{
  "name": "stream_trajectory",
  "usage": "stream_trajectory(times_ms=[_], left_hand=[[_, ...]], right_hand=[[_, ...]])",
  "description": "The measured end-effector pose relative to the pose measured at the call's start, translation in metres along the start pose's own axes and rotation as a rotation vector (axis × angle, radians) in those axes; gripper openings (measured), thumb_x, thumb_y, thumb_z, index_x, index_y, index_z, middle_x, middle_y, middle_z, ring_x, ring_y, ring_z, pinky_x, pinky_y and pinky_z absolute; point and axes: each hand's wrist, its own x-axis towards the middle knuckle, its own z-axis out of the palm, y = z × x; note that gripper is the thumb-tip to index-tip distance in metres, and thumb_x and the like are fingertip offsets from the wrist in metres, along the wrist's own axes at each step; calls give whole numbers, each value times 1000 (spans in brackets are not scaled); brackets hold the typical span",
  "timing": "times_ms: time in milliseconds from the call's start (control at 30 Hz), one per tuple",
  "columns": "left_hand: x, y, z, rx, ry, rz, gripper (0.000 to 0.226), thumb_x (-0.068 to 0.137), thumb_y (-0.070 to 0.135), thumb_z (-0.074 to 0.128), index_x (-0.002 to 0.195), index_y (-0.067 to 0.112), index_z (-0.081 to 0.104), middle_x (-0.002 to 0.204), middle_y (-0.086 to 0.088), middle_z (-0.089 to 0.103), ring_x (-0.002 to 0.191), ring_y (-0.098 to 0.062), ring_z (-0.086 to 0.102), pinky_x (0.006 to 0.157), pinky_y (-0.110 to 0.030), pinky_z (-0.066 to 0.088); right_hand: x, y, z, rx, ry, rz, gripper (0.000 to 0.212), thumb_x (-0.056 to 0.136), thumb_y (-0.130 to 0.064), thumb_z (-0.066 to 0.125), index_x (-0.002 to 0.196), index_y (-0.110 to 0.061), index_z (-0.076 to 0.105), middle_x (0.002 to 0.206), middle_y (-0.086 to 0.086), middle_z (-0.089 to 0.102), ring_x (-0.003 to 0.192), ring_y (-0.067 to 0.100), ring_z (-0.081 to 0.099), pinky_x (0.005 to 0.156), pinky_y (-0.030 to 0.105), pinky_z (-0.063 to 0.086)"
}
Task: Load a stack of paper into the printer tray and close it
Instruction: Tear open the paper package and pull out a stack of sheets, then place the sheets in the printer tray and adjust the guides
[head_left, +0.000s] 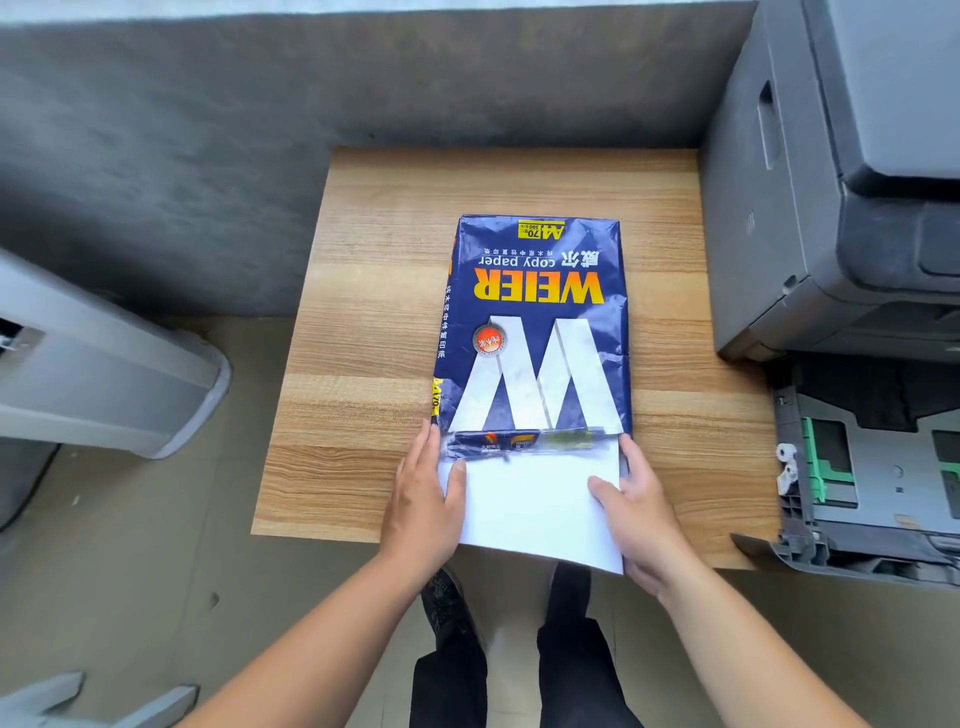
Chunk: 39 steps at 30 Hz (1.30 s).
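A blue copy-paper wrapper (535, 322) lies lengthwise on the wooden table (363, 364), its torn open end toward me. A white paper stack (535, 509) sticks out of that end and overhangs the table's front edge. My left hand (423, 499) grips the stack's left side, thumb on top. My right hand (644, 512) grips its right side the same way. The dark grey printer (831, 182) stands at the right. Below it, the printer tray (872, 467) is pulled out and open, with green guides inside.
A grey wall runs behind the table. A light grey machine (104, 374) stands at the left on the tiled floor. My shoes and dark trousers (519, 649) show under the table's front edge. Bare wood lies on both sides of the wrapper.
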Motion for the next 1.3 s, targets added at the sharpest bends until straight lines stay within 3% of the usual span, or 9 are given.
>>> stream_trajectory(times_ms=[233,333,433,500,667,767,967,1133,1300], left_hand=[[2,-5,-10,-385,-102,-229,64,85,32,66,145,24,45,144,6,56,131,-13,53,114,-46,40],[-17,11,-10,-470,-56,-216,50,94,7,59,142,20,50,130,2,66,116,-16,63,103,-38,50],[-44,21,-8,-478,61,-212,46,97,10,56,142,19,51,127,3,67,112,-17,65,99,-36,51],[-60,23,-8,-476,104,-203,47,97,11,56,143,19,50,127,9,65,113,-15,63,103,-38,49],[-111,29,-1,-489,138,-203,47,95,15,59,141,20,51,136,9,62,122,-11,60,109,-46,45],[-143,36,6,-542,147,-201,39,94,12,59,124,37,63,118,19,72,110,-5,67,98,-41,52],[-197,51,16,-598,190,-135,42,93,14,60,133,29,59,108,21,74,103,-8,71,97,-46,54],[-242,76,46,-652,182,-49,42,95,11,58,124,40,61,111,22,74,103,-5,70,91,-39,55],[-214,159,108,-530,100,161,54,95,21,60,146,18,43,141,6,58,125,-1,55,108,-28,42]], right_hand=[[-40,-2,-25,-1,-104,134,51,99,-4,52,137,-37,43,120,10,71,94,33,77,70,43,65],[-32,-7,-23,4,-52,123,46,99,-11,55,142,-24,47,119,10,71,101,35,74,82,50,63],[-30,-11,-23,-9,-90,74,36,101,-8,52,133,-23,55,113,13,77,98,40,76,87,60,59],[-39,-11,-29,-27,-121,79,33,102,-9,51,126,-31,54,109,12,78,92,36,77,79,53,63],[-73,-2,-59,-35,-158,45,42,103,-8,51,138,-32,51,117,7,77,94,33,78,85,55,62],[-91,5,-78,-33,-178,36,45,102,-5,51,137,-33,53,117,11,78,95,34,78,89,59,59],[-134,14,-108,-60,-187,-65,47,101,-7,50,142,-29,52,118,8,77,96,30,78,90,56,60],[-172,20,-158,-152,-154,-138,48,102,-11,52,138,-41,49,115,5,79,91,27,79,86,52,62],[-170,2,-254,-84,78,-256,48,102,-11,54,144,-32,51,122,9,75,95,32,77,85,51,63]])
